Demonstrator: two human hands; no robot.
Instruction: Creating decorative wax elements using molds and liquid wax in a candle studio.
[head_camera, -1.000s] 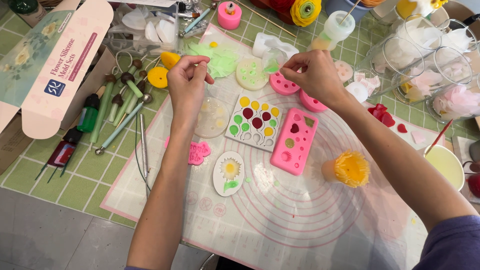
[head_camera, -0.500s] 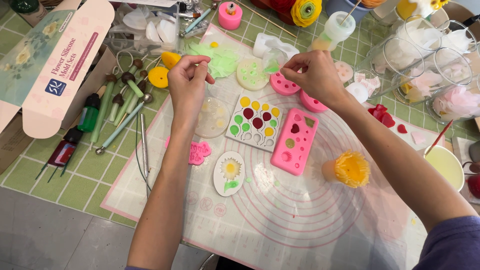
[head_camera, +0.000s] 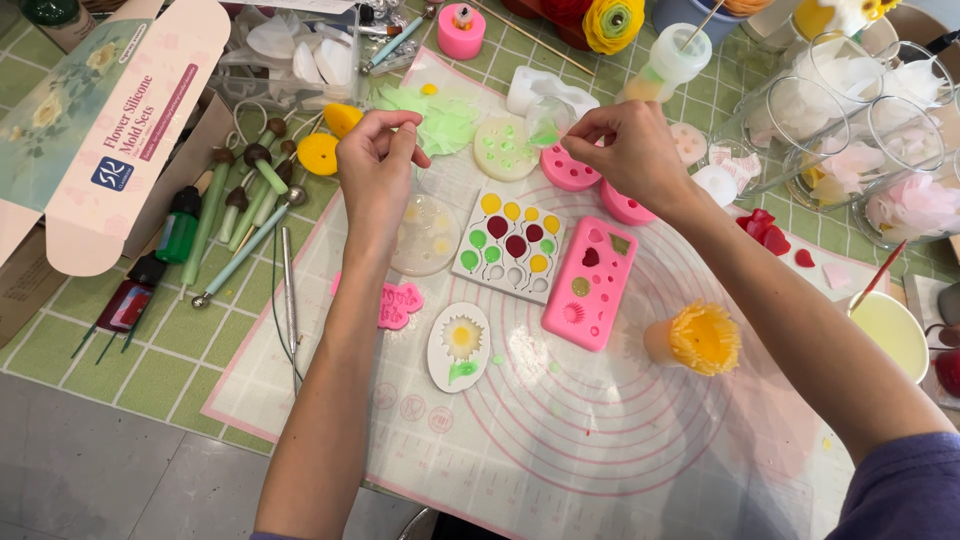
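Observation:
My left hand (head_camera: 375, 165) is raised over a clear round mold (head_camera: 428, 235), its thumb and fingers pinched together; I can make out nothing between them. My right hand (head_camera: 630, 150) hovers above two round pink molds (head_camera: 570, 172) and pinches a small translucent green piece (head_camera: 545, 128) at its fingertips. Under the hands, on a silicone mat with pink circles (head_camera: 600, 430), lie a white mold with coloured cavities (head_camera: 512, 245) and a long pink mold (head_camera: 592, 282). A heap of pale green petals (head_camera: 440, 115) lies between the hands at the back.
Ball tools and green-handled sticks (head_camera: 240, 215) lie at the left beside an open cardboard box (head_camera: 110, 120). An oval flower mold (head_camera: 460, 345), a small pink mold (head_camera: 400, 303) and a yellow flower (head_camera: 705, 338) sit on the mat. Glass jars of petals (head_camera: 880, 120) and a cream-filled bowl (head_camera: 890, 335) stand at the right.
Both hands have stayed almost where they were, with only slight finger movement. Nothing on the table has shifted.

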